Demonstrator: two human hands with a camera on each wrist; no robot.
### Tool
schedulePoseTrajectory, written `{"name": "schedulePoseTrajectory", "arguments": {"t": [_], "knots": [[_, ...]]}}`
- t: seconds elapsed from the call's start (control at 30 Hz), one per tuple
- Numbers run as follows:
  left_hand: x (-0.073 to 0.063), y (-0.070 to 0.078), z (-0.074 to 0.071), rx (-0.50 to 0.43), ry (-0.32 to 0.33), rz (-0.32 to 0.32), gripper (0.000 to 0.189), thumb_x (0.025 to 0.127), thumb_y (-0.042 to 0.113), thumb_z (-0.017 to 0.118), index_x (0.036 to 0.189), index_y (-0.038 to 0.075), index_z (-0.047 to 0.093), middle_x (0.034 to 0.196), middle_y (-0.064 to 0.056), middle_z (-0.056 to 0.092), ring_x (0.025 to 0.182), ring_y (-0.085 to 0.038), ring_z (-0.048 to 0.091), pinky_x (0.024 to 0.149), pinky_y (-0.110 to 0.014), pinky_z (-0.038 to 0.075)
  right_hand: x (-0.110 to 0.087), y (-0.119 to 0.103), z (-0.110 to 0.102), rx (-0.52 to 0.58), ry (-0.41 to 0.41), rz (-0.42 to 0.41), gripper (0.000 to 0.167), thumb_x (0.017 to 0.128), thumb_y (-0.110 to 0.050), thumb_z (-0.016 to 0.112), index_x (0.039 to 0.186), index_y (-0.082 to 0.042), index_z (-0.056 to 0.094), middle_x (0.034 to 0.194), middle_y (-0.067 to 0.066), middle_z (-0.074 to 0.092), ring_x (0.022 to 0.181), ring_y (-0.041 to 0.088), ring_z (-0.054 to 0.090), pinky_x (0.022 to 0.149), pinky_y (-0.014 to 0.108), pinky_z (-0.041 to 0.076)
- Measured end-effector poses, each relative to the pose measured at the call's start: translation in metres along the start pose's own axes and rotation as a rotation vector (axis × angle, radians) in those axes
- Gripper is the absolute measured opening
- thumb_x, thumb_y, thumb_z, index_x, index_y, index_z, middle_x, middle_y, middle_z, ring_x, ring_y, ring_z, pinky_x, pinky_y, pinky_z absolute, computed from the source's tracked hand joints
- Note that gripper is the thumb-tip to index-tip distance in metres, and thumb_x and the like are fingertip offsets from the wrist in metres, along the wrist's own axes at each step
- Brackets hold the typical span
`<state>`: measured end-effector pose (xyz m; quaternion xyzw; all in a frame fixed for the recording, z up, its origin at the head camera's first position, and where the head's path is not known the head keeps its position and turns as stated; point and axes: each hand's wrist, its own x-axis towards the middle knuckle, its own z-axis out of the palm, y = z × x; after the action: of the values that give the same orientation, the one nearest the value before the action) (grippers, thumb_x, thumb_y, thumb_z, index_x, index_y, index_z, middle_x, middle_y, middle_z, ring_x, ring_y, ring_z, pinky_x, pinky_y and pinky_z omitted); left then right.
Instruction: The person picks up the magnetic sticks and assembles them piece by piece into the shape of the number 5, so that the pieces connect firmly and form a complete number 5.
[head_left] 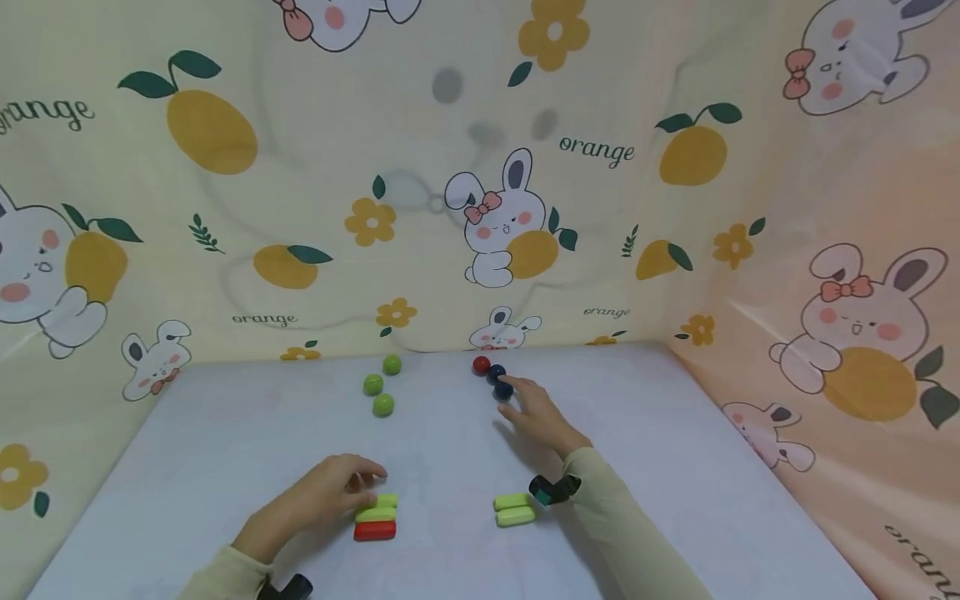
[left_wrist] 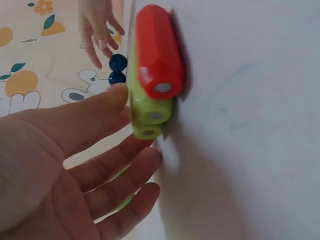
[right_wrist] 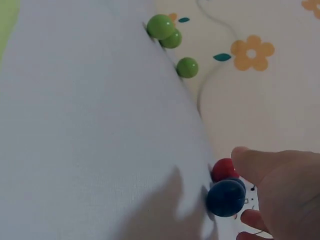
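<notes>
My left hand (head_left: 322,500) is beside a row of short rods, its thumb at the farthest one and its fingers loosely bent and spread. Two yellow-green rods (head_left: 376,516) and a red rod (head_left: 375,531) lie side by side; grey discs show on their ends in the left wrist view. My right hand (head_left: 543,417) reaches to two dark blue balls (head_left: 503,390), with thumb and index finger on either side of the nearer one. Whether they touch it is unclear. A red ball (head_left: 481,365) lies just behind the blue ones.
Three green balls (head_left: 383,405) sit at the back left of the white table (head_left: 442,433). Two yellow-green rods (head_left: 515,517) lie by the right wrist's black camera (head_left: 553,490). A patterned cloth (head_left: 420,275) hangs behind the table and along its sides.
</notes>
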<state>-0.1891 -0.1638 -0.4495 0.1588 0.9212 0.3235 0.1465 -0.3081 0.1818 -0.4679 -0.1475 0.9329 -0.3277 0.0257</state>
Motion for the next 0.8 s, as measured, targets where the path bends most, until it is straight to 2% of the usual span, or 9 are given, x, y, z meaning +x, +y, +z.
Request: {"name": "schedulePoseTrajectory", "arguments": {"t": [0.17, 0.33, 0.5, 0.63, 0.8], "knots": [[-0.001, -0.007, 0.004, 0.001, -0.001, 0.052, 0.022, 0.088, 0.011, 0.076, 0.110, 0.009, 0.074, 0.097, 0.002, 0.068, 0.087, -0.011, 0.056, 0.075, -0.025, 0.050, 0.006, -0.003, 0.003, -0.041, -0.015, 0.023, 0.054, 0.099, -0.019, 0.063, 0.150, -0.012, 0.047, 0.154, 0.020, 0.046, 0.145, 0.040, 0.040, 0.121, 0.056, 0.032], [-0.001, -0.009, 0.004, 0.010, -0.007, 0.100, 0.018, 0.089, 0.012, 0.075, 0.107, 0.008, 0.075, 0.096, 0.004, 0.069, 0.083, -0.008, 0.054, 0.072, -0.022, 0.048, 0.009, -0.003, 0.005, -0.028, -0.005, 0.059, 0.052, 0.099, -0.018, 0.063, 0.149, -0.014, 0.048, 0.152, 0.021, 0.046, 0.143, 0.040, 0.042, 0.119, 0.057, 0.034], [0.000, -0.008, 0.004, 0.021, -0.012, 0.092, 0.017, 0.093, 0.012, 0.071, 0.108, 0.006, 0.073, 0.097, 0.003, 0.068, 0.086, -0.008, 0.057, 0.076, -0.024, 0.051, 0.012, -0.001, 0.006, -0.028, 0.014, 0.082, 0.049, 0.098, -0.017, 0.064, 0.146, -0.016, 0.050, 0.148, 0.021, 0.049, 0.140, 0.039, 0.045, 0.116, 0.058, 0.038], [0.002, -0.006, 0.005, 0.017, -0.002, 0.077, 0.014, 0.096, 0.011, 0.067, 0.108, 0.008, 0.071, 0.097, 0.002, 0.066, 0.089, -0.010, 0.058, 0.078, -0.029, 0.052, 0.014, -0.001, 0.007, -0.058, 0.029, 0.077, 0.043, 0.097, -0.015, 0.065, 0.138, -0.015, 0.054, 0.138, 0.020, 0.056, 0.132, 0.037, 0.052, 0.111, 0.056, 0.043], [0.006, -0.005, 0.007, -0.012, 0.014, 0.107, 0.013, 0.098, 0.010, 0.063, 0.109, 0.008, 0.069, 0.096, 0.001, 0.063, 0.087, -0.011, 0.055, 0.075, -0.025, 0.049, 0.011, 0.001, 0.010, -0.104, 0.044, 0.071, 0.037, 0.096, -0.014, 0.067, 0.132, -0.015, 0.057, 0.127, 0.018, 0.062, 0.122, 0.034, 0.059, 0.106, 0.052, 0.049]]}}
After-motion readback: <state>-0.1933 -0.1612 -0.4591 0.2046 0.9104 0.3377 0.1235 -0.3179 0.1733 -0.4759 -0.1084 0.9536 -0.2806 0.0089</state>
